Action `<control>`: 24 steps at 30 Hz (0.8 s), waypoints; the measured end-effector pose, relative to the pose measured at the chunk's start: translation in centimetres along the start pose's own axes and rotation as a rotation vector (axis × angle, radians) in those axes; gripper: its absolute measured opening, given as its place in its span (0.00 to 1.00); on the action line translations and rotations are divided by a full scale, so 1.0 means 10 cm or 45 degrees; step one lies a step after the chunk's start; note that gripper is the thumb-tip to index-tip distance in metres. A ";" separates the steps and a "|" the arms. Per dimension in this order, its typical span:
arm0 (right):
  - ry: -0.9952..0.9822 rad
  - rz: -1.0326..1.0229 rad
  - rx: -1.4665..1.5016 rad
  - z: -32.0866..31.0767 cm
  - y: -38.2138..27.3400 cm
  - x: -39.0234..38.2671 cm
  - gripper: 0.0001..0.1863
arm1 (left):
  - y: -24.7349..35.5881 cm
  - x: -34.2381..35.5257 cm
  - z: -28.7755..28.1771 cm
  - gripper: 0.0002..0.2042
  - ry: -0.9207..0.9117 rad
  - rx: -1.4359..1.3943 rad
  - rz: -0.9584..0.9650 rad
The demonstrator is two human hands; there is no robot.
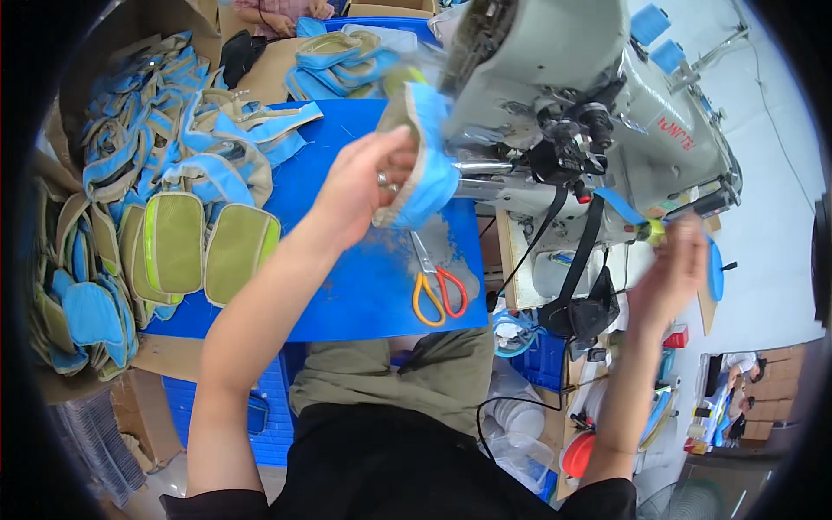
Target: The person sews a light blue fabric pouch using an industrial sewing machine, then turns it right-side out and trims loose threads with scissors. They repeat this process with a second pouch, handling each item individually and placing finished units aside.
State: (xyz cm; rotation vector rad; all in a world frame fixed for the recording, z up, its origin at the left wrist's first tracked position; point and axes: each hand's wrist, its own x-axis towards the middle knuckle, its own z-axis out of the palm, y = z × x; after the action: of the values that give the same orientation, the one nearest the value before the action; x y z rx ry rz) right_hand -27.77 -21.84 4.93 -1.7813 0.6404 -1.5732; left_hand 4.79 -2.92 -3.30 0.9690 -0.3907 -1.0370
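My left hand (360,186) is closed on a curved blue and khaki fabric piece (433,160), its blue side towards the sewing machine (555,82). The piece's right edge meets the machine's metal arm, below the dark sewing head. To the right, my right hand (672,269) is raised, its fingers smeared by motion. Close by its fingertips are a small yellow-green part (652,231) and a blue strip (620,206); whether the hand grips either does not show. Scissors (438,290) with an orange and a red handle lie on the blue table (347,308) below the fabric.
Blue and khaki fabric pieces (156,130) are heaped at the left, with olive pouches (173,243) in front. More pieces (338,65) lie at the back, near another person's hands (286,22). Black straps (585,260) hang under the machine. Blue thread cones (650,24) stand at the upper right.
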 end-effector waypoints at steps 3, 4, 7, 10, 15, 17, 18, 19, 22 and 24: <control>0.332 -0.132 -0.200 -0.62 0.01 1.00 0.19 | -0.08 -0.12 -0.02 0.12 -0.050 0.171 0.108; 0.348 -0.191 -0.349 -0.77 0.09 1.31 0.20 | -0.13 -0.11 -0.06 0.11 -0.087 0.233 0.155; 0.322 -0.369 -0.684 -1.46 0.48 2.33 0.20 | -0.21 -0.05 0.05 0.12 -0.085 0.434 0.391; 0.000 0.206 -0.873 -1.75 0.65 3.01 0.19 | -0.23 -0.01 0.05 0.12 0.019 0.820 0.597; -0.046 0.635 -0.356 -1.57 0.97 2.93 0.21 | -0.37 0.01 0.02 0.11 0.130 0.995 0.804; -0.060 0.441 -0.044 -1.74 1.12 2.74 0.21 | -0.40 -0.04 0.03 0.11 0.121 0.888 0.873; -0.042 0.383 -0.016 -1.93 1.15 2.70 0.21 | -0.45 -0.13 0.02 0.10 0.097 0.796 0.850; -0.004 0.366 -0.025 -1.96 1.17 2.66 0.21 | -0.52 -0.25 -0.03 0.10 0.088 0.720 0.812; 0.092 0.356 -0.111 -2.00 1.14 2.53 0.23 | -0.73 -0.60 -0.42 0.10 0.149 0.735 0.712; 0.360 0.260 -0.315 -1.69 1.11 2.04 0.24 | -0.86 -0.87 -0.64 0.10 0.213 0.728 0.645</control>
State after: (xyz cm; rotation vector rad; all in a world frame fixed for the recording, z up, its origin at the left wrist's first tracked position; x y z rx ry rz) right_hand -40.53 -46.91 10.91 -1.6128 1.1584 -1.6735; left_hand 0.26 6.23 -12.52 1.3616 -0.7708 -0.3768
